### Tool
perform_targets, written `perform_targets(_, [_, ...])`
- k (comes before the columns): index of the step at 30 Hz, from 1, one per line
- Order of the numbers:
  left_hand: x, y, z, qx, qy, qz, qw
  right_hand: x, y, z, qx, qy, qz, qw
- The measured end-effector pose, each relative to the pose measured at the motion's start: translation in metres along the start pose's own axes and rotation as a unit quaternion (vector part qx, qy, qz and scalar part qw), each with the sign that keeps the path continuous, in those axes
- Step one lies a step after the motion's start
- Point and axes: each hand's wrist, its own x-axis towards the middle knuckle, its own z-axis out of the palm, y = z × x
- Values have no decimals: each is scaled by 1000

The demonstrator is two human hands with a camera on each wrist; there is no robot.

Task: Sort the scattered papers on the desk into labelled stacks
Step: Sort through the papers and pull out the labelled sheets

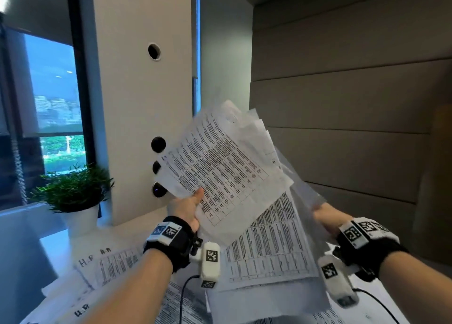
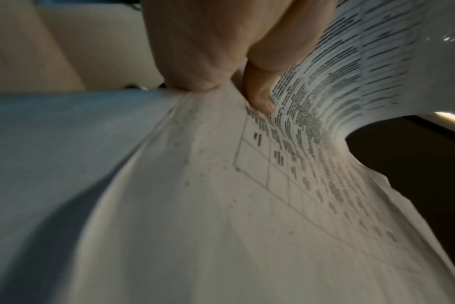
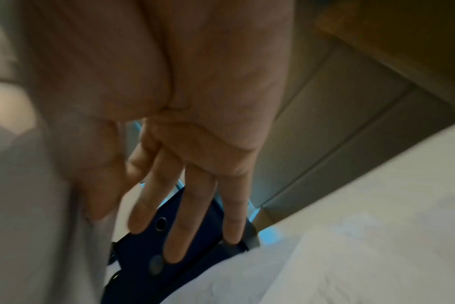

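My left hand [image 1: 188, 208] holds up a fanned sheaf of printed papers [image 1: 220, 167] above the desk, the thumb [image 2: 260, 98] pressed on the top sheet's table of text [image 2: 247, 205]. A second printed sheet [image 1: 269, 245] hangs lower in the same bundle. My right hand [image 1: 325, 216] is at the bundle's right edge. In the right wrist view its fingers [image 3: 190, 185] are straight and spread, and a blurred sheet [image 3: 26, 205] lies along the thumb side. More papers lie on the desk, some marked "H.R" [image 1: 85, 262].
A potted green plant [image 1: 73, 191] stands at the desk's back left by the window. A pale pillar with round holes [image 1: 154, 52] rises behind the papers. Padded wall panels [image 1: 342, 103] close the right side. A cable [image 1: 182, 296] runs from the left wrist camera.
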Motion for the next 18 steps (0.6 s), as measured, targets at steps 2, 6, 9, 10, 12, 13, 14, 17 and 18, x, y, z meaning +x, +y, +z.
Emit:
perform_targets(2, [17, -4, -7, -14, 23, 17, 999, -4, -3, -2, 49, -79, -42, 995])
perform_targets(6, [14, 11, -15, -24, 20, 49, 998, 3, -22, -18, 162, -123, -116, 972])
perform_targets(9, [-7, 21, -9, 5, 0, 90, 996, 7, -42, -7, 29, -30, -165, 985])
perform_targets(10, [-12, 21, -7, 11, -20, 112, 993, 9, -46, 0, -16, -7, -189, 982])
perform_targets(12, [-7, 20, 0, 24, -22, 153, 988, 14, -50, 15, -43, 41, -234, 970])
perform_targets(13, [-3, 20, 2, 0, -30, 140, 990, 16, -51, 22, -40, 78, -240, 967])
perform_targets(14, [2, 22, 6, -26, -53, 119, 991, 19, -50, 26, -23, 117, -251, 961])
perform_targets(17, [-9, 41, 13, -72, -95, 184, 976, 21, -54, 35, -71, 254, -278, 924])
perform_targets(18, [-20, 49, 19, -93, -93, 187, 973, 17, -57, 38, -144, 296, -293, 898])
